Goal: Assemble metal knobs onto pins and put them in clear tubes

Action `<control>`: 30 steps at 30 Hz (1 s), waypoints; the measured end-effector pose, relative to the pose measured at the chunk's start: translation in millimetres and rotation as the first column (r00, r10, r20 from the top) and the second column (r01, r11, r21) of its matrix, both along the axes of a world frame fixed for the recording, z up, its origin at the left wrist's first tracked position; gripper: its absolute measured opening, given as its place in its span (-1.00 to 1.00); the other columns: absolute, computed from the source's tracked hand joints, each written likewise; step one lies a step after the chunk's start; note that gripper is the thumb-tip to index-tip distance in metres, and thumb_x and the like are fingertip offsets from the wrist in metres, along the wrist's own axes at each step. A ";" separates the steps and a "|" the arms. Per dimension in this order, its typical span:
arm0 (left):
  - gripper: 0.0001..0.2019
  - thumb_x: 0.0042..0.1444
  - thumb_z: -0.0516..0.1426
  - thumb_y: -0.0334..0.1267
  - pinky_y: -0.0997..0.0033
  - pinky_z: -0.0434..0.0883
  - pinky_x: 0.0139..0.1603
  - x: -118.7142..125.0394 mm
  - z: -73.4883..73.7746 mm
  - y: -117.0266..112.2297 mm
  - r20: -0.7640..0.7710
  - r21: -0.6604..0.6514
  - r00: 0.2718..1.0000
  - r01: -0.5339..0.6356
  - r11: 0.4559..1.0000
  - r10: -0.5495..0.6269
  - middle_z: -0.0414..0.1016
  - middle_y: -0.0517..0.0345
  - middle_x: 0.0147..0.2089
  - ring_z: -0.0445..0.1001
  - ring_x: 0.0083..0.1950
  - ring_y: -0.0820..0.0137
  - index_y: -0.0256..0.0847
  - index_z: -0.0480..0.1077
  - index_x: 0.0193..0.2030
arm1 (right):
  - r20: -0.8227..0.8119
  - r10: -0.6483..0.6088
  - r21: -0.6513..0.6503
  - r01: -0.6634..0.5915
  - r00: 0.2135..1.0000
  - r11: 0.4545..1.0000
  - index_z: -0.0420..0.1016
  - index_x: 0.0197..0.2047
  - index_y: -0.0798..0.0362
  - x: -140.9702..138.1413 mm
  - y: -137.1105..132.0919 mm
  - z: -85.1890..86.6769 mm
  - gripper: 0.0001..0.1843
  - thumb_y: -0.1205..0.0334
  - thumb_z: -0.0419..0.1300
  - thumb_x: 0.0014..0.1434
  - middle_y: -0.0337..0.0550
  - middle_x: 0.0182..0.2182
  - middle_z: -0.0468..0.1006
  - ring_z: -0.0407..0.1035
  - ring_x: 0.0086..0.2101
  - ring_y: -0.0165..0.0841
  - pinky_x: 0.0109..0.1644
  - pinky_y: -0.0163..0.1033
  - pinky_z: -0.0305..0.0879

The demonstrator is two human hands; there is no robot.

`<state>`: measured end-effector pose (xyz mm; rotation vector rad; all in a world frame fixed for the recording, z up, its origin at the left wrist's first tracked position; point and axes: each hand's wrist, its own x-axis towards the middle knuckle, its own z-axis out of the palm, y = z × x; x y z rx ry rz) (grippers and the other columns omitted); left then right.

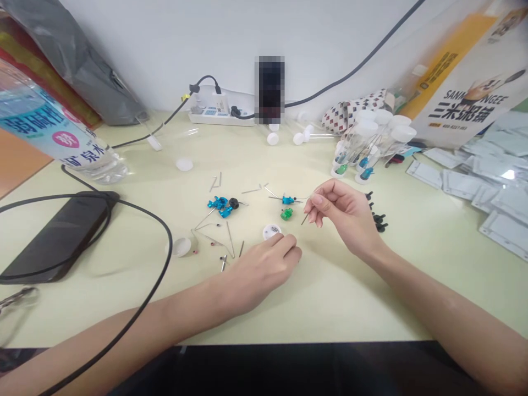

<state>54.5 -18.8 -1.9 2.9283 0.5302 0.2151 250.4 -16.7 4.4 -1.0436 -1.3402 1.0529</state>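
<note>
- Right hand [344,217]: hovering up and right of the small white cap [271,231], fingers clamping a thin metal pin [304,220]
- Left hand [259,272]: resting just below the cap, fingers curled together
- Green block [286,214]: sitting just right of the cap
- Blue metal parts [218,206]: lying left of the cap
- Capped glass tubes [363,148]: standing well behind and right of the cap

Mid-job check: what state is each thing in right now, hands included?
Right hand: raised, pinching a thin pin
Left hand: lowered, fingertips at a white cap
Blue parts: lying loose
Water bottle: on its side
Clear tubes: white-capped, standing bunched
</note>
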 end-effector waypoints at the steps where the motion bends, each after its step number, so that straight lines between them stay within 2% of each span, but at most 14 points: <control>1: -0.78 0.19 -0.10 -0.55 0.33 0.40 -0.25 -0.1 -0.8 2.1 0.044 -0.049 0.999 -0.006 0.999 0.008 0.39 -0.04 -0.19 0.37 -0.24 0.33 -0.35 0.33 -0.18 | -0.009 -0.005 0.009 0.005 1.000 1.000 0.32 -0.33 0.06 -0.3 -0.3 0.1 -0.83 0.15 0.14 0.22 -0.19 -0.42 0.51 0.38 -0.49 -0.47 -0.48 -0.34 0.33; 3: -0.85 0.22 -0.04 -0.45 0.36 0.40 -0.21 -0.4 -2.3 7.5 0.161 -0.210 0.985 -0.032 0.977 0.067 0.41 0.02 -0.18 0.40 -0.22 0.37 -0.30 0.33 -0.17 | -0.026 -0.022 0.035 0.023 0.999 0.999 0.30 -0.32 0.05 -1.6 -1.8 0.7 -0.82 0.12 0.13 0.22 -0.19 -0.39 0.50 0.39 -0.48 -0.46 -0.48 -0.33 0.33; 5: -0.89 0.17 0.04 -0.42 0.42 0.41 -0.19 -1.0 -2.7 12.5 0.246 -0.406 0.957 -0.045 0.913 0.156 0.45 0.10 -0.21 0.42 -0.23 0.43 -0.26 0.35 -0.18 | -0.042 -0.042 0.069 0.045 0.998 0.997 0.29 -0.32 0.03 -3.3 -4.3 1.9 -0.81 0.09 0.12 0.22 -0.20 -0.38 0.47 0.39 -0.49 -0.46 -0.51 -0.34 0.31; 7: -0.88 0.11 0.12 -0.43 0.45 0.42 -0.17 -1.7 -2.0 15.6 0.295 -0.535 0.925 -0.048 0.843 0.240 0.48 0.15 -0.24 0.44 -0.22 0.45 -0.23 0.39 -0.20 | -0.047 -0.062 0.106 0.066 0.997 0.992 0.28 -0.32 0.02 -4.8 -7.9 3.6 -0.81 0.09 0.11 0.22 -0.23 -0.40 0.44 0.37 -0.52 -0.48 -0.55 -0.34 0.27; 11: -0.89 0.02 0.22 -0.38 0.44 0.43 -0.23 -2.6 -0.7 15.7 0.293 -0.629 0.899 -0.076 0.773 0.327 0.50 0.16 -0.29 0.44 -0.23 0.42 -0.19 0.46 -0.27 | -0.018 -0.048 0.172 0.050 0.999 0.984 0.30 -0.32 0.01 -6.7 -16.5 5.4 -0.88 0.17 0.11 0.24 -0.24 -0.43 0.41 0.34 -0.57 -0.49 -0.58 -0.33 0.25; 15: -0.92 0.05 0.19 -0.37 0.48 0.42 -0.34 -2.0 -2.6 13.3 0.204 -0.696 0.916 -0.113 0.709 0.346 0.46 0.22 -0.40 0.42 -0.42 0.50 -0.21 0.44 -0.28 | 0.076 0.127 0.233 -0.142 0.989 0.962 0.36 -0.28 0.03 -9.0 -21.4 1.8 -0.98 0.30 0.12 0.22 -0.21 -0.42 0.42 0.38 -0.53 -0.47 -0.54 -0.33 0.31; 18: -0.97 0.07 0.16 -0.36 0.51 0.40 -0.37 -1.7 -4.6 11.7 0.190 -0.681 0.921 -0.126 0.721 0.341 0.45 0.24 -0.43 0.43 -0.43 0.50 -0.22 0.41 -0.31 | 0.242 0.198 0.262 -0.261 0.950 0.929 0.39 -0.31 0.05 -10.2 -21.3 -1.9 -0.95 0.35 0.12 0.20 -0.21 -0.47 0.45 0.38 -0.49 -0.45 -0.45 -0.30 0.35; 22: -0.97 0.07 0.15 -0.33 0.53 0.35 -0.43 -2.1 -6.3 9.5 0.174 -0.618 0.919 -0.179 0.766 0.355 0.44 0.25 -0.45 0.42 -0.43 0.48 -0.23 0.40 -0.35 | 0.406 0.215 0.243 -0.332 0.888 0.912 0.40 -0.31 0.06 -8.5 -18.6 -3.5 -0.94 0.34 0.12 0.19 -0.19 -0.47 0.48 0.37 -0.46 -0.43 -0.38 -0.29 0.34; 26: -0.96 0.06 0.16 -0.38 0.50 0.37 -0.36 -2.4 -6.4 8.9 0.183 -0.618 0.919 -0.169 0.768 0.349 0.46 0.25 -0.40 0.42 -0.39 0.47 -0.22 0.40 -0.31 | 0.390 0.271 0.185 -0.363 0.880 0.913 0.38 -0.29 0.07 -5.6 -15.5 -3.3 -0.94 0.34 0.09 0.22 -0.21 -0.47 0.48 0.38 -0.51 -0.47 -0.41 -0.32 0.34; 30: -0.96 0.04 0.17 -0.40 0.52 0.34 -0.40 -2.3 -6.5 10.4 0.175 -0.603 0.917 -0.188 0.775 0.359 0.44 0.27 -0.44 0.40 -0.43 0.50 -0.24 0.36 -0.38 | 0.381 0.291 0.166 -0.375 0.877 0.912 0.37 -0.28 0.06 -4.6 -13.8 -3.1 -0.92 0.34 0.06 0.24 -0.21 -0.45 0.49 0.40 -0.51 -0.47 -0.42 -0.33 0.36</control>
